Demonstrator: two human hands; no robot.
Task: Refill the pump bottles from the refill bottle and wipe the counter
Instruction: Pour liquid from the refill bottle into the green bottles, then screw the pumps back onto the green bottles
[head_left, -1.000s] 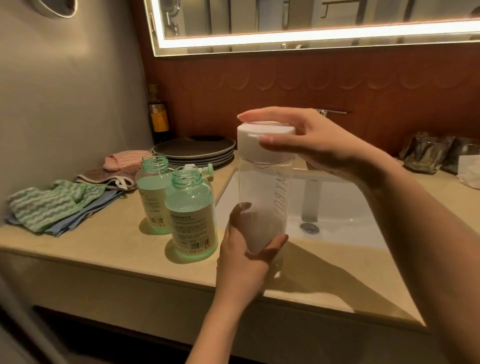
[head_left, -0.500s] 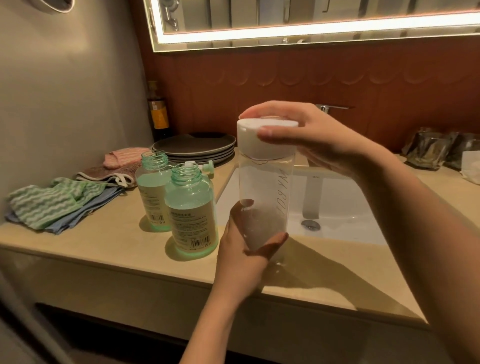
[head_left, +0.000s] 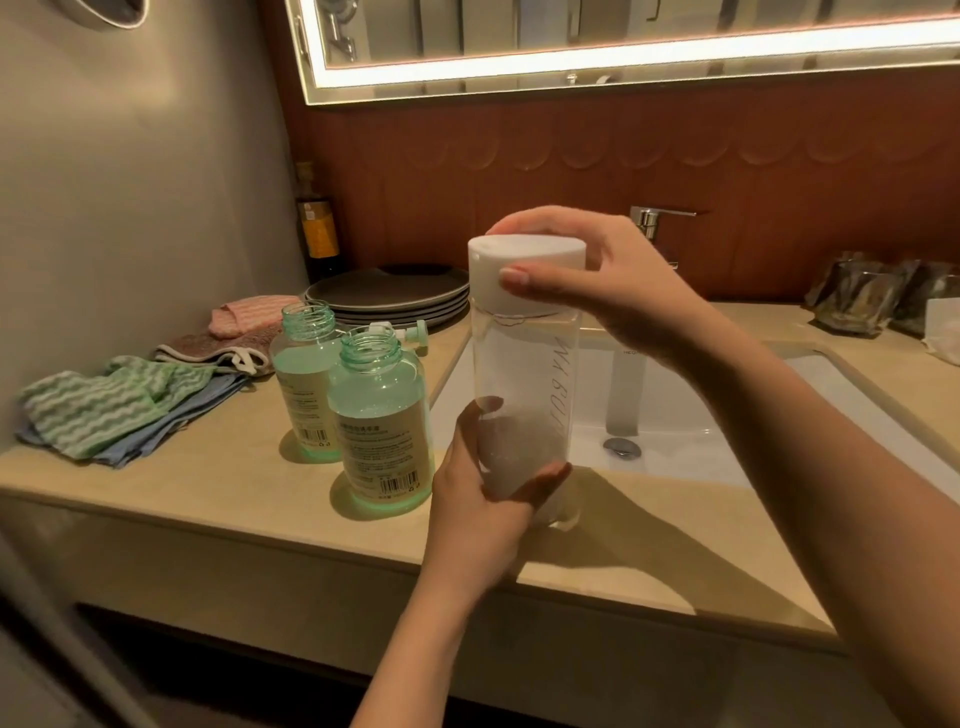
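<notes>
Over the front edge of the bench (head_left: 208, 499) little has shifted: left grip (head_left: 483, 499) clasps the clear plastic refill bottle (head_left: 524, 374), right grip (head_left: 613, 280) its still-seated white round cap (head_left: 524, 249).

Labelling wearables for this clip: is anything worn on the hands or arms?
No. The left hand and right hand are bare: no gloves, rings, watch or bracelet show, and no sleeve is in view.

Left hand (head_left: 480, 512) and right hand (head_left: 618, 283) bare. Forearms (head_left: 831, 467) bare up to frame edge on near side of counter (head_left: 208, 499). Right thumbnail (head_left: 514, 275) short, rounded. Wrists slender.
</notes>
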